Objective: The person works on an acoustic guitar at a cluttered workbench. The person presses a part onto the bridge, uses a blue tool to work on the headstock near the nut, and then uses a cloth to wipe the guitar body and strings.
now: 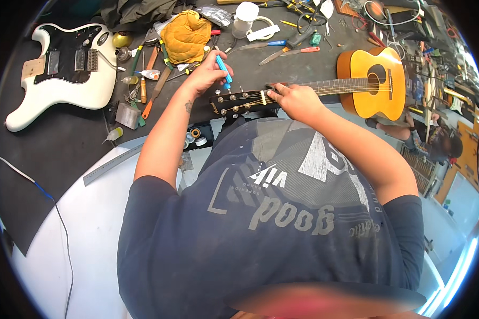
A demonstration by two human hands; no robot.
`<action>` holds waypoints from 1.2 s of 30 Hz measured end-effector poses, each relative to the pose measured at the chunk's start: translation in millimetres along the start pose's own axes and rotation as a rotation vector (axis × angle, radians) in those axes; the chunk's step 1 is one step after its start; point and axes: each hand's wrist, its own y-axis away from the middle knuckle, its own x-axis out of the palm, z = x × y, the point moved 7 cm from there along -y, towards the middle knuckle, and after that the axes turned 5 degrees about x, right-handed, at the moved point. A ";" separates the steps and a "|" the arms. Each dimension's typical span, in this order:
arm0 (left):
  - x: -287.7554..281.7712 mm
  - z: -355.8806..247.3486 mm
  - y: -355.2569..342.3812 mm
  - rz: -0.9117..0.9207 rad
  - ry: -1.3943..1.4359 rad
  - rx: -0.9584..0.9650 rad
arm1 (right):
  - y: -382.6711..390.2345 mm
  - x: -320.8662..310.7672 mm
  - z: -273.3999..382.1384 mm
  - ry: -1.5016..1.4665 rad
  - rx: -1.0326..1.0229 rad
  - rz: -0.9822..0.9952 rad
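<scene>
An acoustic guitar [357, 104] with a natural yellow body lies across the bench's front edge, its black headstock [221, 104] toward the left. My left hand [204, 74] grips a light blue tool [223, 73], like a string winder, whose lower end sits at an upper tuning peg. My right hand [294, 100] is closed on the neck just right of the white nut, fingers over the strings.
A white electric guitar body [47, 106] lies at left on the dark mat [21, 196]. A yellow glove [186, 36], pliers, files, bottles and a steel ruler [112, 162] surround the work. Another person [436, 138] is at far right.
</scene>
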 end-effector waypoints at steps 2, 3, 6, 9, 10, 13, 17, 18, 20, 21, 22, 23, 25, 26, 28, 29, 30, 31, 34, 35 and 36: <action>-2.1 -0.3 -0.6 0.027 0.091 -0.017 | -0.4 -1.4 0.6 0.020 -0.014 -0.011; -2.6 0.7 -2.1 0.055 0.138 -0.020 | -0.8 -2.0 0.6 0.018 -0.016 -0.008; -5.3 4.4 -12.8 0.101 0.196 -0.035 | -0.8 -1.5 0.8 0.019 -0.017 0.008; -7.0 10.7 -19.0 0.158 0.085 -0.132 | -0.7 -1.7 1.2 0.031 -0.011 0.011; -7.9 10.4 -20.1 0.156 0.087 -0.133 | -0.7 -2.6 1.2 0.033 -0.008 0.014; -3.0 5.6 -21.1 0.238 0.202 -0.137 | -0.1 -1.5 0.7 0.038 -0.013 0.005; 0.3 17.3 -16.8 0.406 0.333 -0.149 | -0.2 -4.7 1.9 0.018 -0.027 0.000; -0.8 18.6 -16.8 0.295 0.281 -0.149 | 0.1 -4.3 1.5 0.016 -0.023 0.002; 5.1 21.3 -22.3 0.187 0.229 -0.152 | 0.6 -4.4 0.5 0.016 -0.022 -0.022; 3.4 25.5 -25.7 0.085 0.054 -0.142 | 0.4 -3.5 0.6 0.013 -0.023 -0.021; -1.3 26.9 -26.4 -0.018 -0.121 -0.132 | 0.1 -3.1 0.8 0.024 -0.029 -0.028; -1.5 25.8 -24.2 -0.013 -0.294 -0.106 | 0.4 -2.6 1.8 0.036 -0.037 -0.035; -15.6 17.9 -18.1 -0.036 -0.639 -0.005 | -0.6 -4.3 1.1 0.033 -0.039 -0.027; -18.8 10.7 -15.3 -0.064 -0.983 0.098 | -0.6 -5.3 1.1 0.027 -0.045 -0.021; -16.2 -0.6 -3.6 0.020 -0.548 -0.268 | 0.2 -5.3 -1.2 0.033 -0.022 -0.005; -10.6 -3.3 -5.3 0.046 -0.339 -0.203 | 0.8 -5.6 -0.6 0.036 -0.021 0.010; -5.3 -5.7 -3.0 0.067 -0.128 -0.139 | 1.5 -6.2 0.1 0.033 -0.020 0.010; -1.2 4.5 -3.2 0.060 -0.128 -0.142 | -0.3 -7.7 0.8 0.031 -0.030 -0.004; 0.7 14.7 -19.8 -0.124 -0.030 0.004 | -1.0 -6.8 3.3 0.040 -0.035 0.022; -5.9 16.7 -21.3 -0.136 -0.295 -0.041 | -1.8 -7.0 4.0 0.042 -0.034 0.025; -9.3 13.4 -22.9 -0.143 -0.560 -0.084 | -1.8 -8.5 2.9 0.045 -0.031 0.029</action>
